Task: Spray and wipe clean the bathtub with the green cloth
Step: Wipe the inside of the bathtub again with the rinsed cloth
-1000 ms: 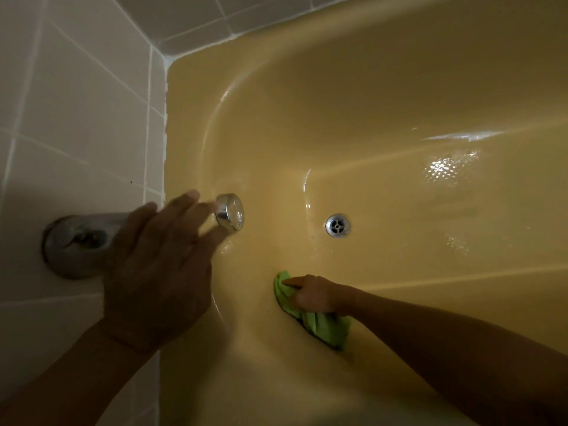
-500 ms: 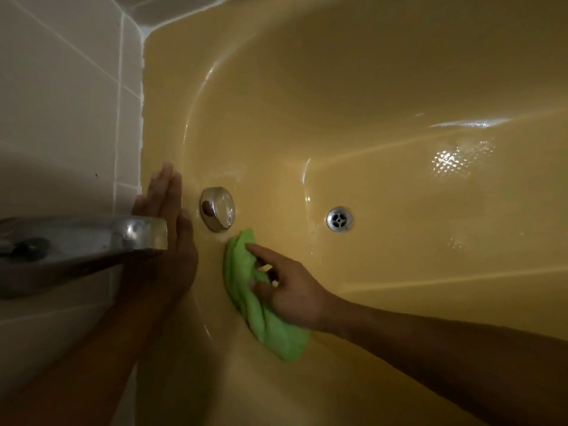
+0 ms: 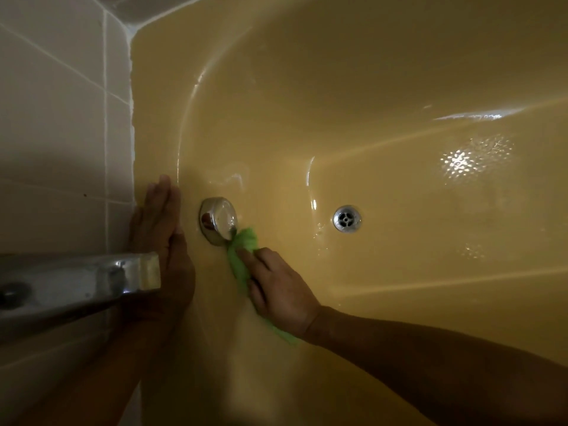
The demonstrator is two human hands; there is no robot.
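The yellow bathtub (image 3: 384, 87) fills most of the view. My right hand (image 3: 281, 292) presses the green cloth (image 3: 242, 253) against the tub's end wall, and the cloth's upper edge touches the chrome overflow cap (image 3: 218, 219). Most of the cloth is hidden beneath the hand. My left hand (image 3: 166, 241) lies flat with straight fingers on the tub's left rim, beside the tiled wall, partly behind the faucet spout. No spray bottle is in view.
A chrome faucet spout (image 3: 80, 281) juts in from the left over my left wrist. The round chrome drain (image 3: 347, 218) sits in the tub floor to the right of the overflow cap. White wall tiles (image 3: 55, 118) border the tub on the left.
My right hand has slid the cloth up the end wall from below until it touches the overflow cap. My left hand moved from in front of the cap to lie flat on the rim.
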